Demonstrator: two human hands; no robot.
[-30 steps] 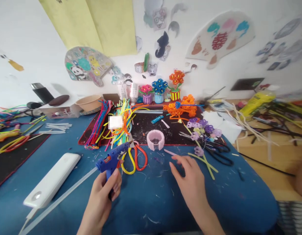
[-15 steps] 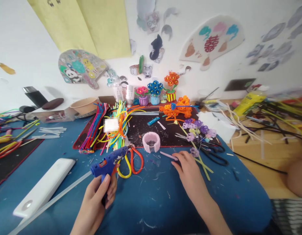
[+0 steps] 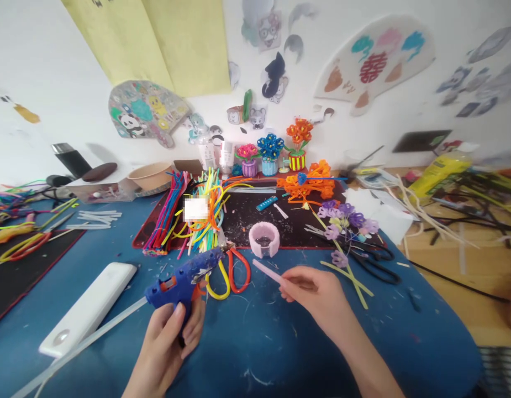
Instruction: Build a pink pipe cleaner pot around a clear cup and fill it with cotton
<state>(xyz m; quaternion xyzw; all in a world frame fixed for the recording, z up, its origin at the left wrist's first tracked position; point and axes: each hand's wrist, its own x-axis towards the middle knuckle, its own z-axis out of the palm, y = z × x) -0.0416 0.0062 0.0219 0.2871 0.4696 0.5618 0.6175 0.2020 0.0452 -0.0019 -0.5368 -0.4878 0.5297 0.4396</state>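
My right hand pinches the pink strip by one end, thumb and fingers closed, seemingly to keep its length free. My left hand wraps the glue gun, its nozzle facing away from my fingers. Ahead and slightly left of my right grip sits the pink ring.

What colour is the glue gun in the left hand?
The glue gun in the left hand is blue, seen best in the head view.

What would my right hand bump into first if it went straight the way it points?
Probably the red scissor handle, with the pink strip your right hand holds touching first. I can't tell how high it hovers.
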